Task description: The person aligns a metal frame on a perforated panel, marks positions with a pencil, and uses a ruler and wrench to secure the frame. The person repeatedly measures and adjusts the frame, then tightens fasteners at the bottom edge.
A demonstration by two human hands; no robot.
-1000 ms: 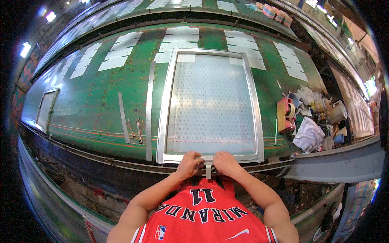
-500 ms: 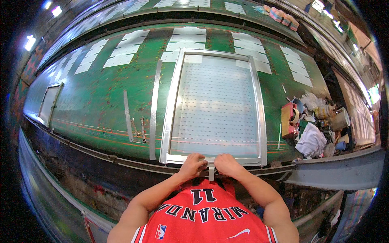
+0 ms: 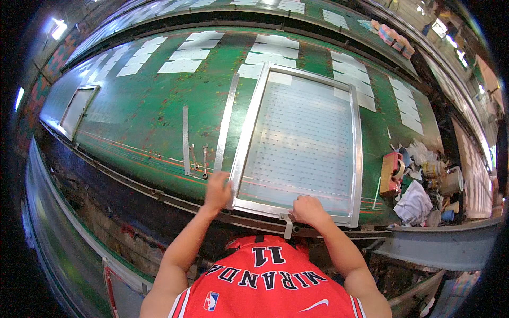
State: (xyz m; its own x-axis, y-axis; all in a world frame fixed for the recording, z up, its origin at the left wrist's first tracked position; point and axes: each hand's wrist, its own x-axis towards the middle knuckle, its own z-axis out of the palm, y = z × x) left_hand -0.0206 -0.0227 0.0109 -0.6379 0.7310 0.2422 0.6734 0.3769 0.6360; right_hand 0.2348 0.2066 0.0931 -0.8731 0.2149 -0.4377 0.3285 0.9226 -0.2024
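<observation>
Green worktable, both hands on the near rail of a screen frame

Left hand (image 3: 217, 189) grips the metal-framed mesh screen (image 3: 302, 143) at its near-left corner; right hand (image 3: 307, 208) is closed over the near rail, beside a small clamp (image 3: 288, 227). Press evenly at both points (the frame looks slightly skewed). Beyond the left hand lie loose metal strips (image 3: 225, 123), then white sheets (image 3: 183, 53).
</observation>
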